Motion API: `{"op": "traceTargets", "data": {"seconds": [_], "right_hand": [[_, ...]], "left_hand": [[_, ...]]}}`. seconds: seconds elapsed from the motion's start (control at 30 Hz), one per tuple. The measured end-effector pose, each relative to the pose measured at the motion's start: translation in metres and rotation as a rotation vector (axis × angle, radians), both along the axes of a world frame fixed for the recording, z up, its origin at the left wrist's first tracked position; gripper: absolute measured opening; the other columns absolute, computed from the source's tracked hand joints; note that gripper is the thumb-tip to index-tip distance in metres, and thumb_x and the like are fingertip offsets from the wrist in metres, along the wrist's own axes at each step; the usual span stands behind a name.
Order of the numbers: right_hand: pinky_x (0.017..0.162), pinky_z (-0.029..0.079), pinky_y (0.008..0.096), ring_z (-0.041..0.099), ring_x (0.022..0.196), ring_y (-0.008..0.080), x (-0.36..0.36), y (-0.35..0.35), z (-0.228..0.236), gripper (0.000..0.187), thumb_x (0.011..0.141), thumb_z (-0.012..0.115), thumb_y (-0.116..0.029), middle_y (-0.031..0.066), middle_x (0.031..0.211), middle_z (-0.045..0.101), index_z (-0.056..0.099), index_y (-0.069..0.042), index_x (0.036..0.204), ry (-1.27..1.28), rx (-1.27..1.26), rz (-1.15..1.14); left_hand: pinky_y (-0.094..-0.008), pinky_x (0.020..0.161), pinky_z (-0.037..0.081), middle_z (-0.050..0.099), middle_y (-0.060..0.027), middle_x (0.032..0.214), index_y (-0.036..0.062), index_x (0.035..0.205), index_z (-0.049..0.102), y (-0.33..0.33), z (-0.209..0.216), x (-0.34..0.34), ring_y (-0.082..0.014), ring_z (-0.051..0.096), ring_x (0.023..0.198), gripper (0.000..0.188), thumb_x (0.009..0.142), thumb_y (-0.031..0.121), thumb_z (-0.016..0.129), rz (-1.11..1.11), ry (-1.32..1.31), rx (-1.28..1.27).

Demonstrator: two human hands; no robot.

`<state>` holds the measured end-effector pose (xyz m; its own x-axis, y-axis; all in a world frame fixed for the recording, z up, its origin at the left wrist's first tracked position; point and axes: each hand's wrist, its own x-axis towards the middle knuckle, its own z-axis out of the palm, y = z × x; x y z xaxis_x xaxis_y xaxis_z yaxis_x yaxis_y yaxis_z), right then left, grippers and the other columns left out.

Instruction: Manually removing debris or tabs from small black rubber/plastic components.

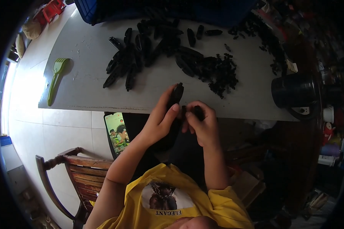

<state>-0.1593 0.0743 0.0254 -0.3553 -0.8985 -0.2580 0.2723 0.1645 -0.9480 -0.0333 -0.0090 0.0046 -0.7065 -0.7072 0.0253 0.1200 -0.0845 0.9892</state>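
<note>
My left hand is closed around a long, narrow black plastic piece, which points away from me over the table's near edge. Close beside it, my right hand has its fingers curled and pinched on a small black piece; its exact shape is too dark to tell. Beyond my hands, a pile of similar long black pieces covers the middle of the grey table. To the right of that pile lies a heap of tiny black parts.
A blue bin stands at the table's far side. On the left lies a green toy rake; a black cup-like container is at the right. Below the near edge are a lit phone and a wooden chair.
</note>
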Motion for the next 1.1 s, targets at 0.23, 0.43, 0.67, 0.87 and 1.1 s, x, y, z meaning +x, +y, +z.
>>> {"op": "traceTargets", "data": {"seconds": [0.23,0.43,0.67,0.87,1.1], "right_hand": [[0.050,0.040,0.0192,0.052,0.062,0.0053,-0.003,-0.006,-0.006,0.010,0.079,0.058,0.000,0.0030,0.081,0.057,0.055,0.001,0.089,0.718,-0.328,0.053],[0.071,0.044,0.0251,0.054,0.077,0.0106,0.005,-0.006,0.007,0.022,0.077,0.068,-0.012,0.0027,0.082,0.057,0.055,-0.001,0.091,0.289,-0.086,-0.109],[0.049,0.034,0.0194,0.044,0.054,0.0045,0.010,0.010,-0.014,0.019,0.078,0.070,-0.015,-0.0027,0.065,0.051,0.056,-0.002,0.080,0.046,0.051,-0.104],[0.044,0.029,0.0184,0.040,0.049,0.0036,0.039,0.003,-0.016,0.017,0.078,0.068,-0.011,-0.0035,0.064,0.049,0.054,-0.004,0.083,-0.007,-0.158,-0.275],[0.046,0.030,0.0181,0.041,0.053,0.0030,0.041,0.014,-0.026,0.018,0.077,0.069,-0.014,-0.0046,0.067,0.049,0.053,-0.006,0.081,-0.128,-0.035,-0.050]], "left_hand": [[-0.0334,0.092,0.037,0.050,-0.0232,0.114,0.0001,0.139,0.018,0.000,0.001,0.004,-0.0320,0.052,0.104,0.059,0.086,0.003,0.044,-0.095,-0.093,-0.468],[-0.0326,0.104,0.023,0.029,-0.0203,0.141,-0.0008,0.140,0.015,0.002,0.009,0.014,-0.0279,0.030,0.130,0.059,0.088,0.001,0.042,-0.219,-0.103,-0.279],[-0.0353,0.099,0.032,0.040,-0.0283,0.126,-0.0036,0.139,0.007,0.011,0.002,0.018,-0.0372,0.042,0.118,0.064,0.088,0.005,0.045,-0.168,-0.071,-0.379],[-0.0307,0.085,0.041,0.054,-0.0189,0.109,0.0000,0.140,0.016,0.018,-0.003,0.023,-0.0251,0.055,0.095,0.059,0.087,0.002,0.042,-0.155,-0.069,-0.188],[-0.0261,0.065,0.044,0.058,-0.0123,0.082,0.0028,0.139,0.021,0.032,-0.007,0.046,-0.0185,0.055,0.066,0.059,0.084,-0.001,0.041,-0.171,-0.002,-0.159]]}}
